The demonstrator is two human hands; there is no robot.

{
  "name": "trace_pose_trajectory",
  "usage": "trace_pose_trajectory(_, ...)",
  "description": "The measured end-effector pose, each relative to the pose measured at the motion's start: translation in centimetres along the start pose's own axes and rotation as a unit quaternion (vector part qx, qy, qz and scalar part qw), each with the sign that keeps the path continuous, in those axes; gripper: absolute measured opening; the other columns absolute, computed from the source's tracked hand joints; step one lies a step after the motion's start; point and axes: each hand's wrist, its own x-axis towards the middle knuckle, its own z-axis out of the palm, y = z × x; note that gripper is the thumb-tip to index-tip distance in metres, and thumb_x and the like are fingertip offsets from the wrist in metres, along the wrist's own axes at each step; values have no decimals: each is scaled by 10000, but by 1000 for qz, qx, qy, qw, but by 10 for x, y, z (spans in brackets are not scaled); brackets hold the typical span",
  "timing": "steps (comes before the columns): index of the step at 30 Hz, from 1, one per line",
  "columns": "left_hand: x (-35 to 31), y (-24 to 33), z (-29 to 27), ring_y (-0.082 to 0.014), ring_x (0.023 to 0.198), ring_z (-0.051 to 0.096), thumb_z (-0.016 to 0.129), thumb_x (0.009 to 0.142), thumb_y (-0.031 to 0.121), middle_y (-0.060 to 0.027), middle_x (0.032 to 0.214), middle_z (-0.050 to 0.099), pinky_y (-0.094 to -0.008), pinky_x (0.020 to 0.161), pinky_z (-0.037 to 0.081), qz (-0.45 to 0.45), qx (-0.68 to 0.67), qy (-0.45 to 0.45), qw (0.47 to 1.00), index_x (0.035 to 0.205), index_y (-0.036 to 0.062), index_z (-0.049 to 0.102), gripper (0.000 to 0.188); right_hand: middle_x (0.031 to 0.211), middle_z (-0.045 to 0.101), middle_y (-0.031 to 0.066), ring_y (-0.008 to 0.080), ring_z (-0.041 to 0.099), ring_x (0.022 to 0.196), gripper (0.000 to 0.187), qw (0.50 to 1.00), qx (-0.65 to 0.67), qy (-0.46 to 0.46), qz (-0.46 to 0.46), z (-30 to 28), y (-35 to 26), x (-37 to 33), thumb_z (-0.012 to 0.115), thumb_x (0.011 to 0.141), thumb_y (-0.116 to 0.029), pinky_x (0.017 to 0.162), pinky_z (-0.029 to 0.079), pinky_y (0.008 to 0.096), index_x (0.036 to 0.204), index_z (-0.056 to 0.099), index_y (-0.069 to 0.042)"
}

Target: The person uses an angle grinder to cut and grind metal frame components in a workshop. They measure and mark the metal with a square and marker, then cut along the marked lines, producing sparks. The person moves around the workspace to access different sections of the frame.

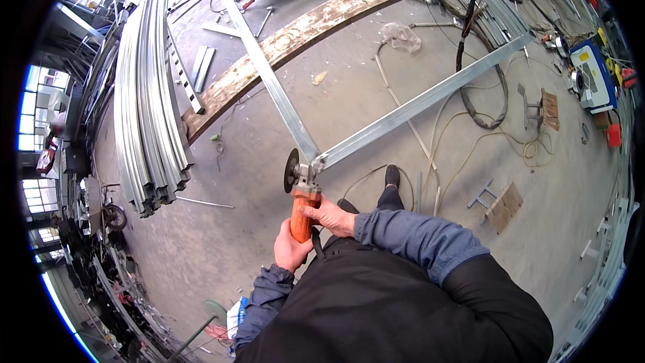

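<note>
an orange-bodied angle grinder with a silver metal head point(304, 220) is sitting in both hands, in front of the person's body, its head pointing away from them. the left hand point(290, 249) is wrapping around the rear of the orange body, and the right hand point(334, 217) is closing on its side nearer the head, the thumb lying across the top. a dark, round, thin disc point(291, 171) is standing edge-up on the left of the head.

just beyond the head, two long, galvanised silver steel bars are meeting at a corner; whether the grinder is touching them, i cannot tell. the left bar point(277, 91) is running away over a long, brown, mottled plank point(322, 17), while the right bar point(423, 107) is slanting off to the right.

farther left, a stack of long, silver metal channels point(144, 94) is lying lengthwise. a crumpled, clear plastic bag point(402, 37) is resting on the grey concrete floor point(356, 87) between the bars. to the right, a thin yellow cable point(463, 141) is looping near a wooden block on a metal stand point(505, 208), and a blue-and-white boxy machine point(591, 74) is standing well apart, near the edge of view.
</note>
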Motion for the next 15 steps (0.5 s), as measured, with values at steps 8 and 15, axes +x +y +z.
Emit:
trace_pose_trajectory(8,14,73,0,-467,1136,675,815,780,227,-276,1274,650,-494,937,565,164,21,-39,985,1639,78,214,1058,1062,694,36,169,685,967,335,978,133,128,-94,10,-56,-10,809,936,-256,884,579,362,1159,651,-61)
trace_pose_trajectory(15,12,106,-11,-451,1139,636,815,771,122,-256,1383,487,-476,937,564,392,125,-137,901,1643,130,291,1017,980,657,81,248,683,862,321,952,105,215,-189,-21,-116,-40,761,948,-260,826,621,461,1145,591,-71)
